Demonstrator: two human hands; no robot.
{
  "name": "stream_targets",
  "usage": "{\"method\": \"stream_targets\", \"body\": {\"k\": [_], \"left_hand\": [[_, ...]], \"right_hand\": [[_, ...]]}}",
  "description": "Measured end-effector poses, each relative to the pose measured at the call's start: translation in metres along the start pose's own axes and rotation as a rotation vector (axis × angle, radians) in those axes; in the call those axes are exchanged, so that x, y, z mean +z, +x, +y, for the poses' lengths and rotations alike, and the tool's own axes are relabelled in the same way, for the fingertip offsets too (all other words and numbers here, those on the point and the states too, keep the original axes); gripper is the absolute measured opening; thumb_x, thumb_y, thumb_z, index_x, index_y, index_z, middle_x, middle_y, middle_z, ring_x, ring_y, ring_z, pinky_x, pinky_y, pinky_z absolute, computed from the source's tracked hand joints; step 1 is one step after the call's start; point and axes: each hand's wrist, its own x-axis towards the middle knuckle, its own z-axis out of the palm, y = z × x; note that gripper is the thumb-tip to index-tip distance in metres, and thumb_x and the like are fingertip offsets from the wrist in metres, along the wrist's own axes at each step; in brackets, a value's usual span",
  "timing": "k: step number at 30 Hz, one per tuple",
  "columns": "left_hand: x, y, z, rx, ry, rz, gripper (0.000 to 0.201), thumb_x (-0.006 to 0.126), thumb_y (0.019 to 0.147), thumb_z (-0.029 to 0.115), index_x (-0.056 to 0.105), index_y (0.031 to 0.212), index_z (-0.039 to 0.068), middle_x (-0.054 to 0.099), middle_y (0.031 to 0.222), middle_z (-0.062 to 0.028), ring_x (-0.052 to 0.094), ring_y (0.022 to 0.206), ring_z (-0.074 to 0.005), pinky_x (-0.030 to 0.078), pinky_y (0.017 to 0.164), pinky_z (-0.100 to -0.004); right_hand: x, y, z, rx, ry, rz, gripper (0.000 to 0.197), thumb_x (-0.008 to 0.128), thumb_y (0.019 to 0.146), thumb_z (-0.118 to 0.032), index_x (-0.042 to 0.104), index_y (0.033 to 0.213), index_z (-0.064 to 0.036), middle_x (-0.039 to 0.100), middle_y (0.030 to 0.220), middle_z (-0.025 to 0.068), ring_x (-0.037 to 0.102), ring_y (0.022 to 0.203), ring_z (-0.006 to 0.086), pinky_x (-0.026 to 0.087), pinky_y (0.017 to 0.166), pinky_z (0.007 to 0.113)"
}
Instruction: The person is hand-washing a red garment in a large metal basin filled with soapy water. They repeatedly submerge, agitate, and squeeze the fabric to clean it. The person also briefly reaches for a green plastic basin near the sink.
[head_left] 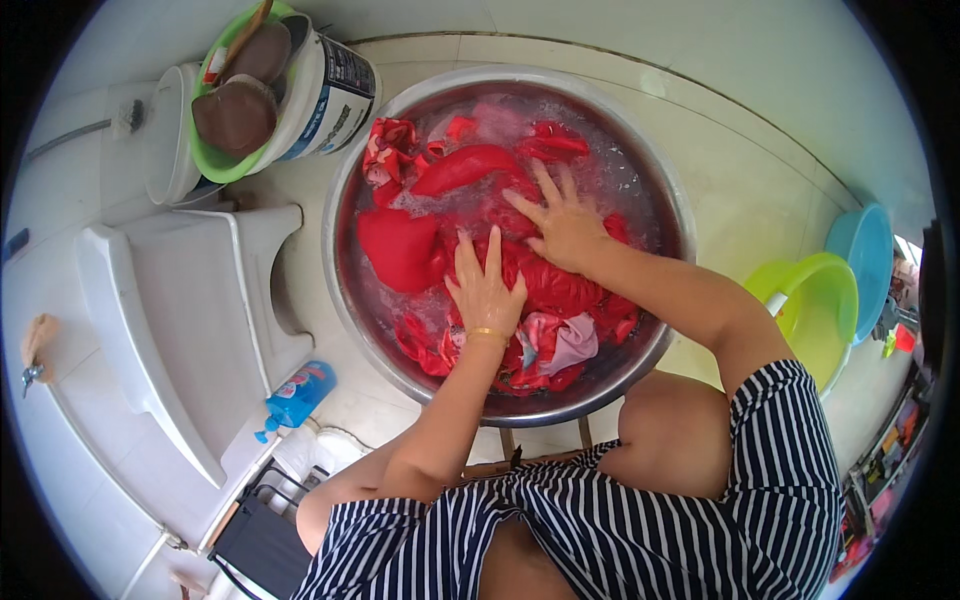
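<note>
A wide metal basin stands in front of me, holding soapy water and several red clothes. My left hand lies on the wet red cloth near the middle, its fingers spread. Farther right, my right hand rests with fingers apart on the same red heap. A patterned red and pink piece of clothing lies crumpled at the near side of the basin. Another patterned red piece sits against the far left wall. Part of the clothing is under water and foam.
At the far left stand a white bucket and a green basin with brown items. A white sink is on the left, with a blue pump bottle by it. Yellow-green and blue basins stand at the right.
</note>
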Motion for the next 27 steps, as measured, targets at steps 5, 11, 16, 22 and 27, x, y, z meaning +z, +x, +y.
{"method": "stream_targets", "body": {"k": [5,11,16,22,27], "left_hand": [[0.013,0.063,0.003,-0.125,0.011,-0.272,0.074,0.063,0.089,0.043,0.039,0.155,0.021,0.035,0.158,-0.0247,0.032,0.147,-0.0434,0.038,0.112,-0.0586],[0.024,0.119,-0.018,-0.224,-0.084,-0.532,0.056,0.059,0.093,0.039,0.057,0.142,0.01,0.052,0.147,-0.0236,0.049,0.137,-0.0376,0.041,0.113,-0.0494],[0.018,0.139,-0.016,-0.285,-0.286,-0.461,0.064,0.053,0.096,0.051,0.059,0.138,0.004,0.056,0.144,-0.0232,0.053,0.132,-0.0402,0.04,0.111,-0.0447],[0.034,0.12,-0.024,-0.247,-1.405,-0.13,0.051,0.045,0.104,0.038,0.067,0.125,-0.003,0.071,0.115,-0.0115,0.066,0.106,-0.0216,0.051,0.094,-0.036],[-0.044,0.053,0.001,0.074,-1.512,-0.348,0.036,0.049,0.1,0.026,0.068,0.118,0.002,0.072,0.111,-0.0067,0.067,0.1,-0.0173,0.055,0.087,-0.0359]], "right_hand": [[0.055,0.056,0.052,-0.123,-0.144,0.11,0.046,0.061,0.093,-0.028,0.061,0.138,-0.0196,0.046,0.151,0.0201,0.047,0.136,0.0457,0.043,0.11,0.056],[0.016,0.094,0.027,-0.009,-0.05,-0.096,0.033,0.058,0.092,-0.025,0.073,0.113,-0.0063,0.066,0.124,0.02,0.062,0.117,0.0361,0.048,0.103,0.046],[0.033,0.078,0.024,0.416,0.473,0.076,0.035,0.062,0.087,-0.027,0.073,0.108,0.0005,0.071,0.11,0.0249,0.068,0.1,0.0386,0.052,0.091,0.044],[-0.021,0.014,-0.015,0.103,1.253,0.062,0.035,0.066,0.084,-0.033,0.071,0.095,-0.0006,0.072,0.09,0.0236,0.07,0.084,0.0371,0.054,0.073,0.043],[-0.088,-0.036,-0.043,-0.676,0.238,0.341,0.025,0.073,0.083,-0.032,0.062,0.075,-0.0111,0.052,0.054,0.0054,0.058,0.055,0.0305,0.046,0.051,0.041]]}}
